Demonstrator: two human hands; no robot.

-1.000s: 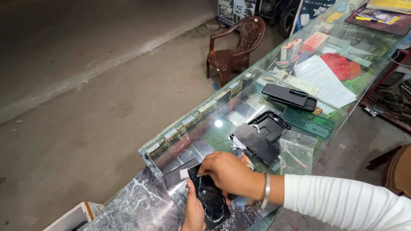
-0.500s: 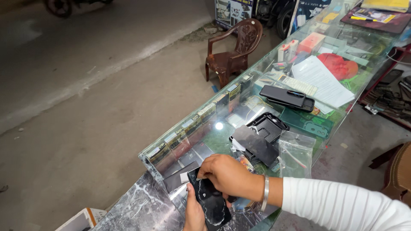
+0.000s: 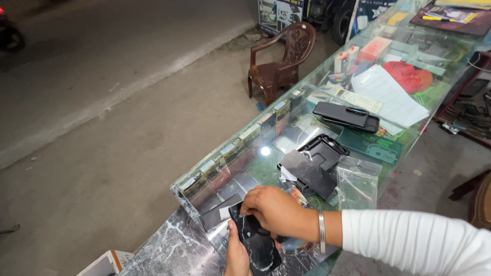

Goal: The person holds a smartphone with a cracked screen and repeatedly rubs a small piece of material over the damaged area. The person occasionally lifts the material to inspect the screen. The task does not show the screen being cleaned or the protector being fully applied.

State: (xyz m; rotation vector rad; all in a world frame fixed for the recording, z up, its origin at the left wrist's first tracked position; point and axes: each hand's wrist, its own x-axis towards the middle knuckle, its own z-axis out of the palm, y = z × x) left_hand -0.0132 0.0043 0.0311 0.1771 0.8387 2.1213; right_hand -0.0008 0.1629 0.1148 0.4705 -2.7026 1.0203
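Fingers (image 3: 249,203) of the right hand (image 3: 279,212) curled over a black phone (image 3: 255,240), left hand (image 3: 236,255) beneath

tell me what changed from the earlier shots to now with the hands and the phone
Little changed. The right hand stays pressed over the top of the black phone, fingers shifting only slightly, and the left hand still holds it from below. The black cases and the clear plastic bag on the glass counter have not moved.
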